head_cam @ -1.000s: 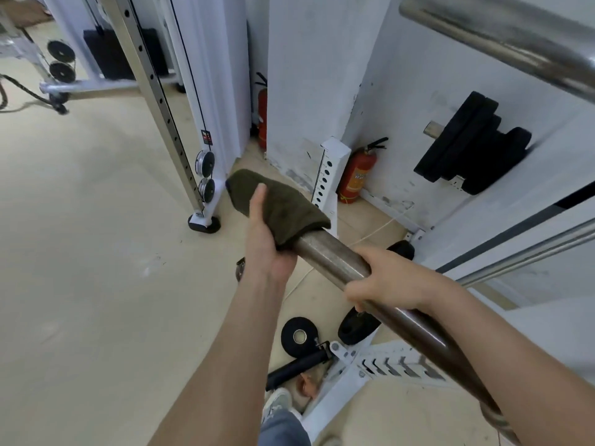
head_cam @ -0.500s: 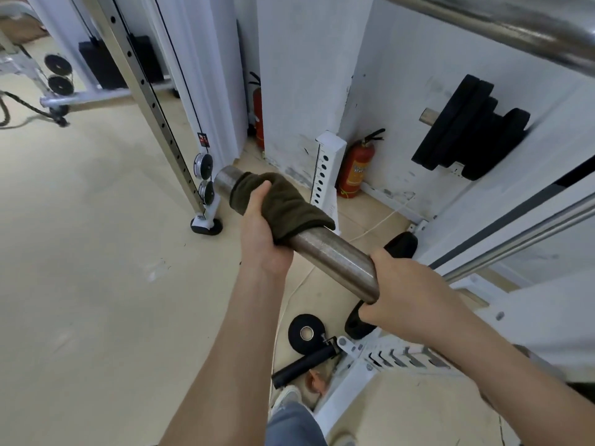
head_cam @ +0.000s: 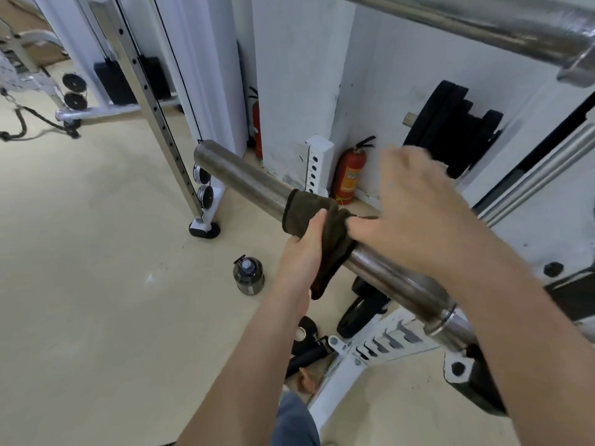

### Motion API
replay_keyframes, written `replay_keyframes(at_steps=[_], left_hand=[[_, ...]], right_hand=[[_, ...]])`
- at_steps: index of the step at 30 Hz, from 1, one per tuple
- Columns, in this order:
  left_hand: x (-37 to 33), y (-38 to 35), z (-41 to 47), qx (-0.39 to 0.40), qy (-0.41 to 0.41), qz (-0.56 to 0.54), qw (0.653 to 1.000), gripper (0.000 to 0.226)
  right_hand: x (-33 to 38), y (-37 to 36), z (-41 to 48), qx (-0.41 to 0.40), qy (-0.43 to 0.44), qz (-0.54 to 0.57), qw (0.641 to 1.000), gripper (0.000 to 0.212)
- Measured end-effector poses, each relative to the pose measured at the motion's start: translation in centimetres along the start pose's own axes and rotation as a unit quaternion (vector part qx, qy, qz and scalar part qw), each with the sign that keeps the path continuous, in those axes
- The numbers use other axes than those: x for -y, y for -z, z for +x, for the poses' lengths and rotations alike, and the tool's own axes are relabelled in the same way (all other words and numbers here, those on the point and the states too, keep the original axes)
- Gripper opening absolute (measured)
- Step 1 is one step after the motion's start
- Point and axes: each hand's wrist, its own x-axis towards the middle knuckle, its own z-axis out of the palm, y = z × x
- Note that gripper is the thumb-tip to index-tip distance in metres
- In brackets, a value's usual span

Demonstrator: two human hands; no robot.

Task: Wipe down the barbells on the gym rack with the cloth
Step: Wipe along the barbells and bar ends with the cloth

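A steel barbell sleeve (head_cam: pixel 244 181) runs from the upper left down to a collar at the lower right. A dark olive cloth (head_cam: pixel 325 233) is wrapped over its middle. My left hand (head_cam: pixel 302 255) grips the cloth around the bar from below, thumb up. Hovering just above the bar to the right of the cloth is my right hand (head_cam: pixel 415 207), fingers spread and blurred, thumb near the cloth's edge, holding nothing. A second barbell (head_cam: pixel 483 24) crosses the top right corner.
A dark water jug (head_cam: pixel 248 275) stands on the beige floor below the bar. Red fire extinguishers (head_cam: pixel 349 175) lean by the white wall. Black weight plates (head_cam: pixel 450 123) hang on a peg. White rack feet (head_cam: pixel 370 349) and small plates lie beneath.
My left hand slid the cloth from the sleeve's end back toward the collar, baring the tip. My right hand let go of the bar and lifted above it.
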Motion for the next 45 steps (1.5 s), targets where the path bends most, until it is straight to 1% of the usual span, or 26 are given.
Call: replay_keyframes(at_steps=[2,3,4,5,6,7,8,9,10,11,12,13,15,17,19,22,25,28,29,33,35,38,40,41,42,45], left_hand=[[-0.3,0.9,-0.5,0.067,0.000,-0.038,0.997,0.029],[-0.2,1.9,-0.6,0.096,0.008,-0.065,0.993,0.026],[-0.2,3.2,-0.7,0.099,0.022,-0.085,0.991,0.029],[-0.3,4.6,-0.7,0.059,0.018,-0.093,0.994,0.034],[-0.5,6.0,-0.6,-0.027,-0.027,-0.091,0.995,0.033],[-0.9,7.3,-0.1,-0.156,-0.111,-0.067,0.979,0.029],[-1.5,8.2,0.4,-0.287,-0.219,0.002,0.933,0.030],[-2.4,8.7,1.1,-0.357,-0.335,0.101,0.866,0.033],[-3.7,8.8,2.1,-0.355,-0.444,0.211,0.795,0.032],[-5.0,8.5,3.6,-0.313,-0.512,0.327,0.730,0.028],[-6.1,7.9,5.0,-0.264,-0.533,0.432,0.678,0.030],[-6.7,7.3,6.2,-0.229,-0.514,0.512,0.649,0.039],[-7.2,6.4,7.4,-0.212,-0.480,0.557,0.643,0.052],[-6.8,6.3,8.4,-0.233,-0.501,0.523,0.648,0.052],[-6.5,6.5,8.9,-0.245,-0.514,0.513,0.642,0.050],[-7.2,6.0,8.6,-0.245,-0.501,0.551,0.621,0.052],[-7.8,5.6,8.4,-0.219,-0.484,0.586,0.612,0.049],[-8.8,5.4,8.5,-0.192,-0.444,0.630,0.608,0.048],[-9.0,5.2,8.5,-0.187,-0.429,0.645,0.604,0.049],[-9.4,5.1,8.8,-0.172,-0.384,0.701,0.576,0.058],[-9.5,4.9,8.7,-0.181,-0.378,0.702,0.575,0.056],[-9.9,4.4,8.8,-0.170,-0.371,0.698,0.589,0.048],[-9.8,4.8,8.7,-0.173,-0.386,0.670,0.610,0.047],[-9.1,4.8,8.2,-0.176,-0.408,0.651,0.615,0.048],[-7.9,4.4,7.5,-0.167,-0.440,0.636,0.611,0.049],[-2.5,1.8,4.2,-0.143,-0.533,0.617,0.561,0.045]], right_hand=[[2.6,-1.9,0.9,0.106,0.053,0.074,0.990,0.060],[3.3,-3.3,1.2,0.162,0.058,0.092,0.981,0.065],[3.3,-4.5,1.4,0.179,0.062,0.092,0.978,0.072],[2.8,-5.4,1.6,0.171,0.058,0.077,0.981,0.074],[2.1,-5.6,1.4,0.146,0.047,0.049,0.987,0.071],[1.4,-5.5,1.0,0.119,0.033,0.000,0.992,0.065],[1.0,-5.2,0.4,0.110,0.020,-0.064,0.992,0.062],[0.7,-5.0,-0.2,0.115,0.009,-0.128,0.985,0.059],[0.8,-4.8,-0.5,0.124,0.007,-0.177,0.976,0.057],[1.3,-4.7,-0.4,0.131,0.010,-0.199,0.971,0.055],[2.1,-4.7,0.1,0.132,0.013,-0.196,0.972,0.052],[3.1,-4.9,0.9,0.127,0.012,-0.179,0.976,0.049],[5.1,-5.9,3.4,0.099,0.006,-0.110,0.989,0.039],[6.8,-7.1,5.6,0.060,0.013,-0.046,0.997,0.028],[7.0,-7.8,6.4,0.048,0.019,-0.022,0.998,0.026],[4.1,-7.3,3.5,0.074,0.004,-0.054,0.996,0.026],[-0.3,-5.0,-2.2,0.131,-0.062,-0.132,0.981,0.028],[-1.8,-3.6,-3.9,0.180,-0.112,-0.152,0.966,0.030],[-1.3,-3.9,-3.1,0.169,-0.113,-0.144,0.968,0.030],[2.9,-7.4,0.3,0.037,-0.046,-0.103,0.993,0.032],[2.5,-7.1,-0.3,0.036,-0.044,-0.100,0.993,0.030],[-1.5,-4.9,-5.2,0.063,-0.096,-0.151,0.982,0.034],[-2.7,-4.1,-7.7,0.039,-0.079,-0.229,0.969,0.035],[-2.8,-4.2,-7.8,0.062,-0.082,-0.234,0.967,0.030],[-2.7,-4.3,-7.3,0.081,-0.086,-0.222,0.968,0.026],[-2.0,-5.3,-4.9,0.067,-0.099,-0.173,0.978,0.030]])
